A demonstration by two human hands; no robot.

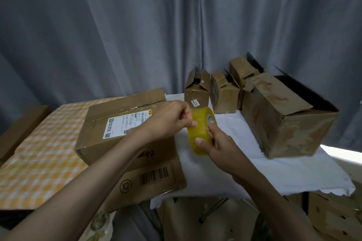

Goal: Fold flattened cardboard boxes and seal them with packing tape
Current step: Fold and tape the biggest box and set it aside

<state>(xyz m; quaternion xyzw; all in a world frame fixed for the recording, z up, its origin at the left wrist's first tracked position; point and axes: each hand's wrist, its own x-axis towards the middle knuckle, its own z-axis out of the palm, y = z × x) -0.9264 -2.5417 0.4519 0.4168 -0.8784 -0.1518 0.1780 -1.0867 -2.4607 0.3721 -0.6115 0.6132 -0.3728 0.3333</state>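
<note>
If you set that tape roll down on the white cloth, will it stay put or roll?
The tape roll is a round ring, so on its edge it would probably roll; laid flat on the white cloth it should stay. It looks light: the right hand holds it easily while the left hand picks at its surface.

The tape roll [200, 133] is translucent yellow. The big box [117, 129] is brown with a white label [127, 123]. One cloth [39, 152] has an orange and white check pattern, the other cloth [254, 162] is plain white. The curtain [176, 25] is grey-blue.
</note>
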